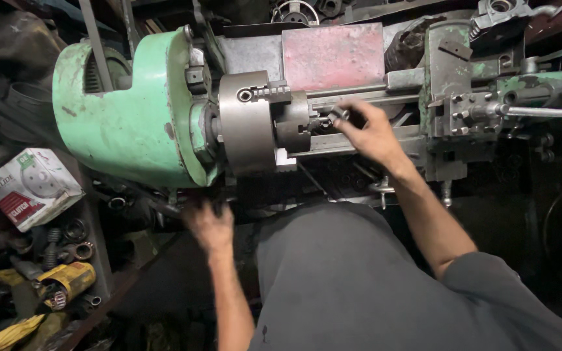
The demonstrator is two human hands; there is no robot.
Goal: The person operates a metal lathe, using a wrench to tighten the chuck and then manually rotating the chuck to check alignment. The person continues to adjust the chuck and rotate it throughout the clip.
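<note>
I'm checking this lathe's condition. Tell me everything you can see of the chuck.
The chuck is a grey steel cylinder, dull and oily, mounted beside the green headstock, its axis lying horizontal. A square key socket shows on its rim, and a stepped jaw sticks out on top. A darker round part sits at its face; the right hand holds a small metal piece there. The left hand is below.

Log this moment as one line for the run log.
right hand: holds small metal part at lathe chuck | left hand: low, under green headstock | white box: on shelf, left
</note>
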